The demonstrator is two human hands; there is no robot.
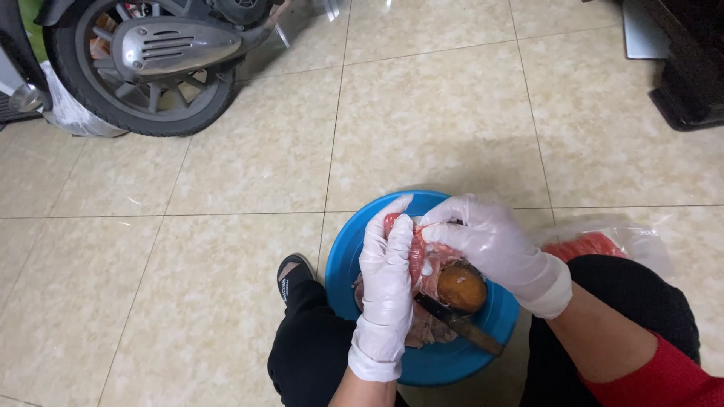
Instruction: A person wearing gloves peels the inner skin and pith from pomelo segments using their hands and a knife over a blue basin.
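1. fingers (pixel 396 226) of the left hand (pixel 386 279) are wrapping around a strip of raw pink meat (pixel 416 252), clenched on it from the left side; both hands are wearing thin white gloves.
2. fingers of the right hand (pixel 494 245) are pinching the same strip at its upper end, grasping it from the right, so the meat is sitting squeezed between the two hands.
3. that strip is hanging just above the blue basin (pixel 354 256), which is resting on the tiled floor (pixel 226 226) between the person's knees.
4. more meat (pixel 426 328) is lying inside the basin, under the hands, beside a round brown wooden block (pixel 461 288).
5. a dark knife (pixel 456 324) is lying inside the basin too, its handle reaching over the basin's near-right rim.
6. judging by its look, the meat is behaving soft, limp and wet, likely slippery under gloves; a firm pinch near its thicker end seems the safest hold.
7. right of the basin, a clear bag with something red (pixel 596 245) is lying on the floor; far beyond the basin, up left, a scooter wheel (pixel 143 64) is standing.
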